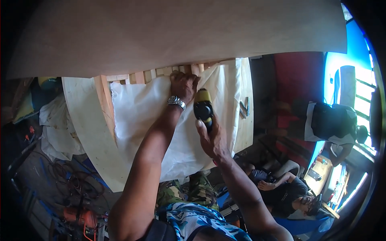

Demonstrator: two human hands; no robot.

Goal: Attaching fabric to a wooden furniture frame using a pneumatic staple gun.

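White fabric [140, 106] lies draped over a wooden frame [105, 106] in front of me. My left hand [185, 85], with a metal watch on its wrist, is at the fabric's far edge. Its fingers are curled and closed on the cloth beside the wooden slats [139, 77]; the fingertips are partly hidden. In my right hand [214, 138] is a yellow-and-black staple gun [203, 106], held just right of the left hand with its far end above the fabric. Two short metal strips [244, 107], which look like staple strips, rest on the pale board at the right.
A broad pale panel [181, 32] overhangs the far side. Crumpled cloth [60, 128], coiled hoses [76, 176] and an orange machine [80, 217] are at the left. One person [295, 197] sits at lower right; another [333, 122] is near the window.
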